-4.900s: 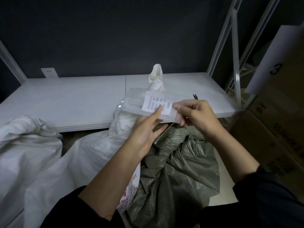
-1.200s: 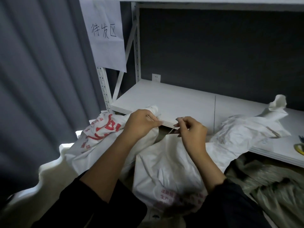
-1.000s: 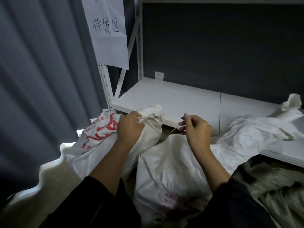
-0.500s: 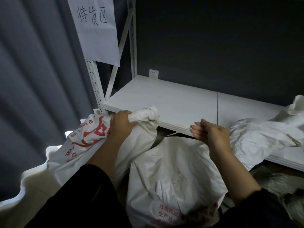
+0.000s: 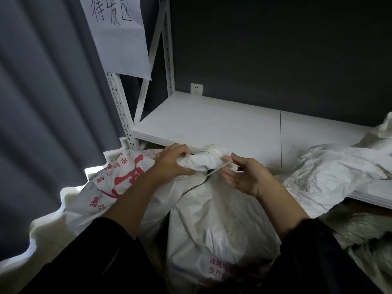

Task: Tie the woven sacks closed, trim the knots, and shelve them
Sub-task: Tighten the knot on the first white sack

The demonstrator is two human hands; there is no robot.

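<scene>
White sack neck gripped by left hand; right hand pinches tie, far end hidden.

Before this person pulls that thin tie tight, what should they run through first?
1. Sack neck bunched in the left hand: ok, the fingers curl round the gathered fabric.
2. Tie held by the right hand: ok, pinched between thumb and fingertip.
3. Tie wrapped fully round the neck: cannot tell, the far side is hidden.
4. Room on the shelf: ok, bare board shows just behind the sack.
5. Scissors at hand for trimming: cannot tell, none show in this view.
</scene>
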